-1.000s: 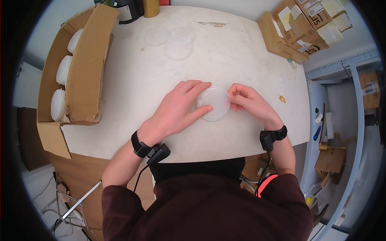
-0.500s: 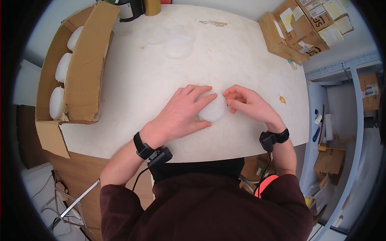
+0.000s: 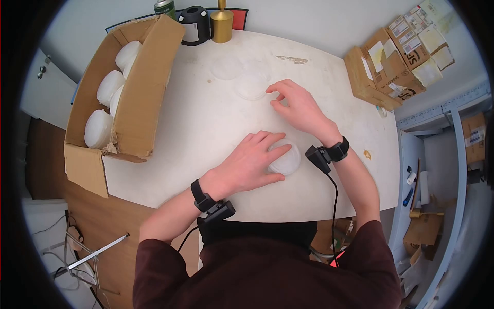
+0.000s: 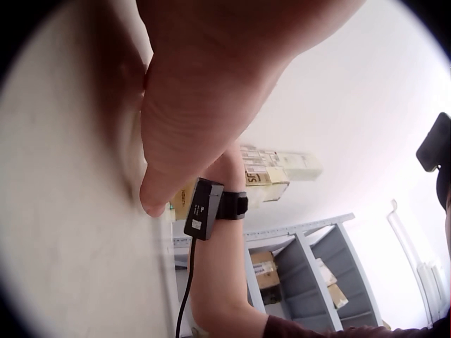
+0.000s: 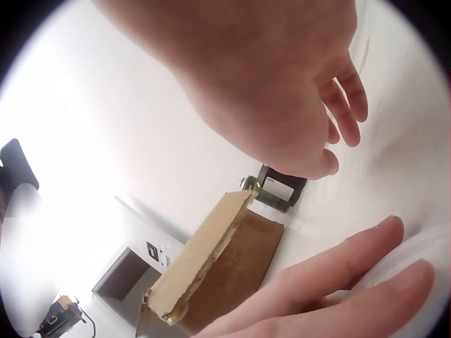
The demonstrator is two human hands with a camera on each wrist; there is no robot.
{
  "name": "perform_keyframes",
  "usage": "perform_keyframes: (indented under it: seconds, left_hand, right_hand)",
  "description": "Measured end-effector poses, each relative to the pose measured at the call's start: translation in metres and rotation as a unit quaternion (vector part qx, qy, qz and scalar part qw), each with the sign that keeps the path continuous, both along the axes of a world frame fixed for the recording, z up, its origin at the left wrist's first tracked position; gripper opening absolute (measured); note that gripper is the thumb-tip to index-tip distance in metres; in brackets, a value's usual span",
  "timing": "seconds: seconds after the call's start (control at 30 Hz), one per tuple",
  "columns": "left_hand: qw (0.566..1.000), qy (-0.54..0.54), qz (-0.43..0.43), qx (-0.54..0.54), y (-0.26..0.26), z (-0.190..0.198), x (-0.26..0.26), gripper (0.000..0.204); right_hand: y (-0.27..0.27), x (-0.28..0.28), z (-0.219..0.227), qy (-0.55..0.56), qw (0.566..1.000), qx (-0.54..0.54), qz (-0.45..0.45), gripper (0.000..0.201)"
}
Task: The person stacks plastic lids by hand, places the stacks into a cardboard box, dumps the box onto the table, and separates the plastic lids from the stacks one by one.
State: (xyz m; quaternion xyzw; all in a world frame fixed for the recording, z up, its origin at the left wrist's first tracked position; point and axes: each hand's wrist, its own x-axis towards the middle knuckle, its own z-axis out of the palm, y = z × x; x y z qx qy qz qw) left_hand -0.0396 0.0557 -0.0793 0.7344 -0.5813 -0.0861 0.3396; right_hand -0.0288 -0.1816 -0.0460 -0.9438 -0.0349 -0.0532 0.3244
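My left hand [image 3: 247,162] lies spread across a round translucent plastic disc [image 3: 289,164] on the table. Its thumb is at the near rim and straight fingers [image 5: 384,236] reach over the top and far rim. Farther back, faint clear round lids [image 3: 251,96] lie flat and partly overlap. My right hand [image 3: 301,105] hangs over the table beside them, holding nothing, its thumb and index finger apart and the index tip close to the nearest lid's right edge. In the left wrist view the left thumb [image 4: 151,201] reaches down to the tabletop.
A long cardboard box [image 3: 146,98] with several white round pieces [image 3: 98,129] stands at the left. Stacked cartons [image 3: 386,67] occupy the back right corner. A black canister [image 3: 194,28] and a gold container [image 3: 222,26] stand at the back edge. Shelving [image 3: 458,154] lies right of the table.
My right hand has left the disc's right side and moved up and away toward the clear lids. The left hand stays on the disc. The head view has shifted.
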Motion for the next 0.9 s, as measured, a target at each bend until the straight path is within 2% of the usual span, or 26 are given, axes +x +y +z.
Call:
perform_keyframes:
  seconds: [0.03, 0.07, 0.13, 0.37, 0.43, 0.57, 0.67, 0.73, 0.77, 0.8, 0.83, 0.87, 0.9]
  left_hand:
    - [1.0, -0.004, 0.002, 0.0, 0.0, 0.0, 0.0, 0.073]
    - [1.0, -0.006, 0.001, -0.002, 0.0, 0.0, 0.0, 0.072]
    - [1.0, -0.01, 0.002, -0.006, 0.0, -0.001, -0.001, 0.072]
    - [1.0, -0.015, 0.002, 0.001, 0.0, -0.001, 0.0, 0.072]
    - [1.0, -0.02, 0.0, 0.001, 0.0, -0.001, 0.0, 0.072]
    - [1.0, -0.022, 0.001, 0.009, 0.0, 0.003, 0.0, 0.077]
    - [1.0, -0.014, 0.0, 0.005, 0.001, 0.005, 0.001, 0.08]
    - [1.0, -0.008, 0.0, -0.003, 0.002, 0.006, 0.001, 0.082]
    - [1.0, 0.011, 0.008, -0.005, 0.003, 0.008, 0.002, 0.081]
    - [0.999, 0.03, 0.015, -0.007, 0.003, 0.01, 0.003, 0.08]
    - [0.999, 0.036, 0.013, -0.008, 0.003, 0.011, 0.005, 0.08]
    - [0.999, 0.032, 0.024, -0.003, 0.004, 0.012, 0.008, 0.078]
    - [0.999, 0.029, 0.035, 0.003, 0.005, 0.014, 0.011, 0.075]
  right_hand:
    - [0.001, 0.007, -0.008, -0.055, 0.994, -0.095, 0.014, 0.022]
    - [0.003, 0.014, -0.013, -0.058, 0.994, -0.096, 0.016, 0.022]
    - [0.005, 0.024, -0.02, -0.11, 0.978, -0.176, 0.038, 0.017]
    - [0.008, 0.03, -0.027, -0.179, 0.956, -0.226, 0.049, 0.009]
    - [0.007, 0.032, -0.028, -0.203, 0.938, -0.271, 0.077, 0.016]
    - [0.009, 0.031, -0.027, -0.21, 0.931, -0.286, 0.083, 0.022]
    - [0.012, 0.02, -0.008, -0.194, 0.937, -0.281, 0.076, 0.011]
    - [0.016, -0.001, 0.018, -0.145, 0.98, -0.133, 0.017, 0.007]
    - [0.014, -0.01, 0.028, -0.141, 0.981, -0.134, 0.018, 0.007]
    - [0.012, -0.019, 0.036, -0.111, 0.994, -0.007, -0.015, 0.004]
    - [0.007, -0.03, 0.04, -0.08, 0.988, 0.12, -0.049, 0.005]
    - [-0.001, -0.042, 0.042, -0.076, 0.989, 0.118, -0.05, 0.005]
    - [-0.009, -0.056, 0.044, -0.037, 0.967, 0.241, -0.075, 0.007]
